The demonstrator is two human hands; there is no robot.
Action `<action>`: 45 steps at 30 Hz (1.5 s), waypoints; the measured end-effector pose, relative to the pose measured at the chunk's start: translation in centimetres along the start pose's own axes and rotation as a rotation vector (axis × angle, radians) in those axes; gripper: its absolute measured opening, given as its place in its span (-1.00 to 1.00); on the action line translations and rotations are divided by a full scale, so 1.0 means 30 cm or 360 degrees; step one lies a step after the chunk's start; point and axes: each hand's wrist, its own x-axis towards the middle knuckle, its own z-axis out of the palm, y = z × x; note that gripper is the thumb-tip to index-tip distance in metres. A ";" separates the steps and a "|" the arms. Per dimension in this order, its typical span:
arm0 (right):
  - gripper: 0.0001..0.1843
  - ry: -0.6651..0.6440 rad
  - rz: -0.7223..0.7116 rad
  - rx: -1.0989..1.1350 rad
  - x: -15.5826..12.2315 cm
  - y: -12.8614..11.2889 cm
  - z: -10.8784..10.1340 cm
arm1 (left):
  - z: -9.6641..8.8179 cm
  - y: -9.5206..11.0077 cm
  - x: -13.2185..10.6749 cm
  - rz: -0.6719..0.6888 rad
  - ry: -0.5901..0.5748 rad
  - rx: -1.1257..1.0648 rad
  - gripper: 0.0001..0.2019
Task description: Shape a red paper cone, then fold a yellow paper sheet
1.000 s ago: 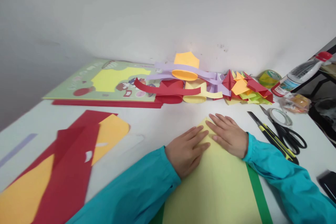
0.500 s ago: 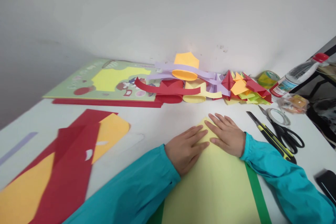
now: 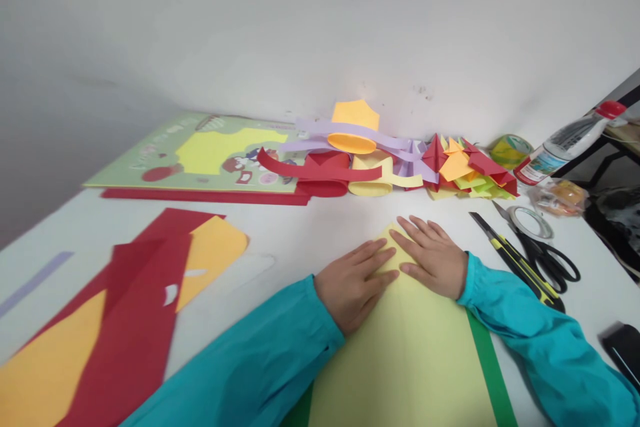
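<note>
i'm resting the left hand and right hand, fingers spread, on the pale yellow paper near its pointed tip; it's lying over green paper, so i'm risking it sliding askew by pressing unevenly.

The wide, flat paper sheet is plain pale yellow, with a solid green paper border showing along its sides. The smooth fabric sleeves are unpatterned teal. Deep red paper pieces overlap warm orange ones, near a thin lilac paper strip. The flat light-green board bears printed figures, a dark red oval and pale lettering, under a bright yellow paper cut-out. The folded-paper heap mixes red, orange and lime. The slim utility knife is black striped with yellow; the clear plastic bottle has a red cap.
</note>
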 end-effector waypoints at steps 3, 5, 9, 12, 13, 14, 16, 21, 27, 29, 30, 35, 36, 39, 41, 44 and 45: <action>-0.40 -0.0007 0.0002 -0.0004 0.000 0.000 -0.002 | 0.001 0.000 -0.001 -0.0006 -0.0004 -0.0007 -0.71; -0.40 -0.0018 0.0003 -0.0011 0.000 0.000 -0.003 | -0.002 0.003 0.001 -0.0024 -0.0029 -0.0011 -0.71; -0.39 -0.0034 0.0008 -0.0023 0.001 0.001 0.000 | -0.010 0.007 0.005 -0.0028 -0.0037 -0.0007 -0.71; -0.39 -0.0028 0.0016 -0.0026 0.001 0.002 0.004 | -0.011 0.007 0.006 -0.0019 -0.0037 -0.0007 -0.71; -0.39 -0.0025 0.0018 -0.0026 0.000 0.001 0.004 | -0.011 0.006 0.007 -0.0018 -0.0038 -0.0009 -0.71; -0.39 -0.0022 0.0019 -0.0026 0.000 0.000 0.003 | -0.011 0.006 0.006 -0.0018 -0.0039 -0.0010 -0.70; -0.40 -0.0008 0.0026 -0.0030 0.001 -0.003 -0.003 | -0.011 0.006 0.006 -0.0025 -0.0043 -0.0012 -0.70; -0.47 0.0063 0.0052 -0.0021 0.013 -0.013 -0.031 | -0.014 0.008 0.010 -0.0033 -0.0056 -0.0003 -0.69; -0.44 0.0104 0.0086 -0.0044 0.033 -0.025 -0.040 | -0.015 0.010 0.016 -0.0025 -0.0051 -0.0010 -0.68; -0.44 0.0120 0.0101 -0.0059 0.036 -0.030 -0.038 | -0.015 0.011 0.017 -0.0023 -0.0039 -0.0005 -0.69; -0.45 0.0129 0.0108 -0.0066 0.036 -0.033 -0.037 | -0.016 0.011 0.017 -0.0020 -0.0036 -0.0004 -0.69; -0.45 0.0155 0.0135 -0.0072 0.040 -0.042 -0.034 | -0.020 0.013 0.020 -0.0018 -0.0044 -0.0010 -0.68; -0.44 0.0160 0.0142 -0.0071 0.042 -0.043 -0.034 | -0.020 0.013 0.021 -0.0020 -0.0044 -0.0010 -0.68; -0.43 0.0176 0.0160 -0.0070 0.047 -0.046 -0.033 | -0.017 0.012 0.020 -0.0020 -0.0046 -0.0007 -0.68; -0.43 0.0180 0.0162 -0.0069 0.049 -0.047 -0.031 | -0.014 0.010 0.019 -0.0005 -0.0039 -0.0004 -0.67; -0.41 0.0186 0.0160 -0.0054 0.050 -0.045 -0.026 | -0.012 0.009 0.017 0.0003 -0.0029 0.0001 -0.67; -0.40 0.0192 0.0164 -0.0042 0.050 -0.044 -0.024 | -0.013 0.009 0.017 0.0000 -0.0031 0.0004 -0.68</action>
